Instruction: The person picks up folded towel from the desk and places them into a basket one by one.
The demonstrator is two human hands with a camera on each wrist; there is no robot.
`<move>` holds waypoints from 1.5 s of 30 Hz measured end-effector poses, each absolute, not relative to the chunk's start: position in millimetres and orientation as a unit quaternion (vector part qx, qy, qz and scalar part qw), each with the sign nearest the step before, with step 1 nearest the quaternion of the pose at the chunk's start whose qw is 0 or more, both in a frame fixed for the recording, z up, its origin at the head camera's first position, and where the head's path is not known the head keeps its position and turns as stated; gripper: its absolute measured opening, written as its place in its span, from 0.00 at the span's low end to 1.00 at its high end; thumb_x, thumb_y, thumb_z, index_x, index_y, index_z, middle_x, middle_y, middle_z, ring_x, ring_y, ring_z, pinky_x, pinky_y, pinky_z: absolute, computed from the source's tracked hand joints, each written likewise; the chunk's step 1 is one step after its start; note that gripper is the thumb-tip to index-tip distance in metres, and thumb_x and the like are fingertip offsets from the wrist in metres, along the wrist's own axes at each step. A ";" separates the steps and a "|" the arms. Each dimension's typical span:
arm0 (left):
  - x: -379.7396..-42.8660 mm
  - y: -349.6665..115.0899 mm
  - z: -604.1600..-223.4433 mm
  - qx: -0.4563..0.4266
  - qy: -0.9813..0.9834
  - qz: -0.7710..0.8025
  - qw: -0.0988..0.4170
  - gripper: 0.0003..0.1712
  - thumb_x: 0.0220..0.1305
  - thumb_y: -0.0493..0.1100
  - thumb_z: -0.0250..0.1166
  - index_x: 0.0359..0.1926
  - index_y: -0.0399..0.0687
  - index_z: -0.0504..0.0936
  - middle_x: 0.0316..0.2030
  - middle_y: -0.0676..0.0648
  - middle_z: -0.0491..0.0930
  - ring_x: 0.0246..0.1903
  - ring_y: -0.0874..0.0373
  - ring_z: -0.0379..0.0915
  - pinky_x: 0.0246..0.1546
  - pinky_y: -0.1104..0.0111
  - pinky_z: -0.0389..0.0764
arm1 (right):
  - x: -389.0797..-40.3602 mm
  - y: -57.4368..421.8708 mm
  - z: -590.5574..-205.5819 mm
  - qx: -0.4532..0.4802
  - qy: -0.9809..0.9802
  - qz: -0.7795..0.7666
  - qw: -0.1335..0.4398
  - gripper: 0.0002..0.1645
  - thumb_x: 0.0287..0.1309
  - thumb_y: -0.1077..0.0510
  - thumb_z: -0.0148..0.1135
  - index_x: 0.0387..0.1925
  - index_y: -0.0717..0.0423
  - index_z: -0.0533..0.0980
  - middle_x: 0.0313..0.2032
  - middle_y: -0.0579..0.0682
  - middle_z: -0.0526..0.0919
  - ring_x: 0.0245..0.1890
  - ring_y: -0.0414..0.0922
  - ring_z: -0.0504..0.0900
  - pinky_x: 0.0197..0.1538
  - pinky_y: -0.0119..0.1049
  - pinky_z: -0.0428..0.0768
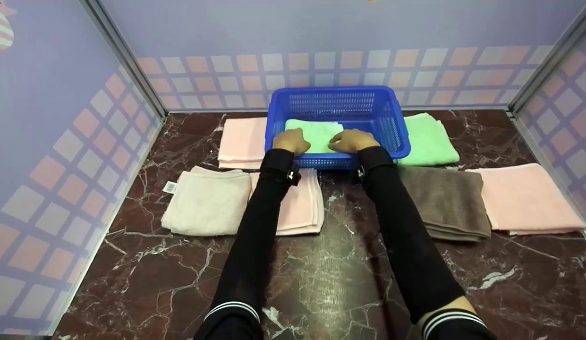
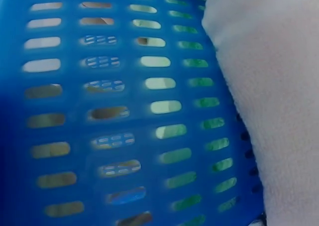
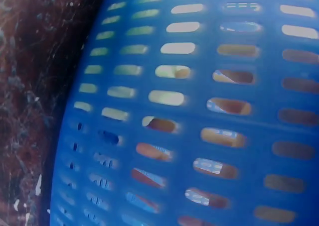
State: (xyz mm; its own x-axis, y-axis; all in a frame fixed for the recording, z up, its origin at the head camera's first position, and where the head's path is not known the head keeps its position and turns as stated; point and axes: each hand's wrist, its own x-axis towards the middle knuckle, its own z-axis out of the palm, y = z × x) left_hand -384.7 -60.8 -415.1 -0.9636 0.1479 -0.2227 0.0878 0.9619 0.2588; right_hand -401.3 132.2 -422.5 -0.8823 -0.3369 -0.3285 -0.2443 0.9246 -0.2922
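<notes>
A folded light green towel lies inside the blue plastic basket, toward its left half. My left hand reaches over the basket's near rim and grips the towel's left side with curled fingers. At the right side of the same towel, my right hand has its thumb and fingers bent around the edge. Both fingertips are partly hidden. Each wrist view is filled by the slotted basket wall, and green cloth shows through some slots. The right wrist view shows the outside of the wall with skin-toned patches behind it.
Behind the basket's left is a pink towel; right of it, another green towel. Nearer lie a cream towel, a pink towel, a brown towel and a pink towel. Panels enclose the marble-patterned table.
</notes>
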 end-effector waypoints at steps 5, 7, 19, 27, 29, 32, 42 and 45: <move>-382.6 -66.2 -411.8 0.095 0.982 0.160 0.041 0.33 0.70 0.57 0.51 0.71 0.51 0.61 0.68 0.44 0.65 0.66 0.46 0.61 0.64 0.52 0.64 | -400.6 132.4 -413.0 -0.143 0.975 -0.109 0.130 0.34 0.67 0.35 0.44 0.69 0.42 0.63 0.69 0.54 0.65 0.67 0.60 0.62 0.62 0.63 0.63; -376.6 -70.3 -410.7 0.114 0.978 0.172 0.004 0.33 0.70 0.59 0.51 0.71 0.54 0.61 0.69 0.45 0.63 0.68 0.48 0.57 0.66 0.52 0.61 | -397.1 133.9 -408.9 -0.148 0.976 -0.109 0.117 0.36 0.67 0.34 0.42 0.72 0.40 0.58 0.69 0.56 0.63 0.68 0.61 0.61 0.62 0.63 0.62; -309.7 -131.6 -415.1 0.138 0.972 0.143 -0.125 0.47 0.61 0.76 0.43 0.75 0.66 0.42 0.75 0.53 0.40 0.74 0.53 0.30 0.72 0.53 0.30 | -347.7 195.4 -396.8 -0.178 0.973 -0.142 -0.039 0.45 0.63 0.25 0.35 0.75 0.36 0.44 0.74 0.53 0.53 0.71 0.60 0.52 0.70 0.59 0.48; -263.3 -179.5 -435.2 0.092 0.972 0.187 -0.105 0.44 0.59 0.69 0.57 0.71 0.55 0.59 0.62 0.43 0.71 0.58 0.44 0.69 0.53 0.47 0.72 | -329.3 240.8 -416.6 -0.135 0.975 -0.164 -0.059 0.45 0.62 0.25 0.38 0.75 0.36 0.46 0.74 0.51 0.50 0.72 0.60 0.49 0.70 0.61 0.46; -252.7 -185.6 -438.8 0.095 0.975 0.192 -0.057 0.42 0.58 0.67 0.60 0.68 0.51 0.64 0.53 0.41 0.76 0.50 0.43 0.74 0.47 0.48 0.75 | -329.2 247.3 -423.5 -0.127 0.976 -0.171 -0.051 0.46 0.62 0.25 0.39 0.75 0.38 0.46 0.75 0.52 0.49 0.73 0.59 0.47 0.70 0.60 0.46; -242.5 -190.9 -443.5 0.114 0.974 0.196 0.019 0.40 0.55 0.62 0.66 0.63 0.46 0.70 0.44 0.42 0.80 0.41 0.46 0.77 0.42 0.50 0.76 | -331.0 252.3 -430.9 -0.120 0.974 -0.187 -0.039 0.47 0.62 0.26 0.39 0.75 0.41 0.47 0.75 0.53 0.48 0.73 0.59 0.44 0.69 0.61 0.48; -236.7 -175.8 -460.2 0.153 0.978 0.107 0.093 0.52 0.46 0.69 0.68 0.69 0.52 0.65 0.66 0.35 0.64 0.59 0.37 0.67 0.53 0.43 0.72 | -334.7 251.2 -440.9 -0.111 0.961 -0.250 -0.021 0.51 0.61 0.27 0.42 0.75 0.48 0.43 0.76 0.53 0.39 0.75 0.56 0.39 0.68 0.63 0.51; -236.6 -167.1 -464.2 0.158 0.977 0.106 0.094 0.56 0.46 0.70 0.68 0.71 0.46 0.61 0.64 0.30 0.63 0.56 0.36 0.69 0.53 0.46 0.73 | -335.2 251.1 -441.9 -0.109 0.960 -0.257 -0.019 0.52 0.62 0.27 0.43 0.75 0.51 0.42 0.76 0.53 0.37 0.75 0.55 0.38 0.69 0.62 0.50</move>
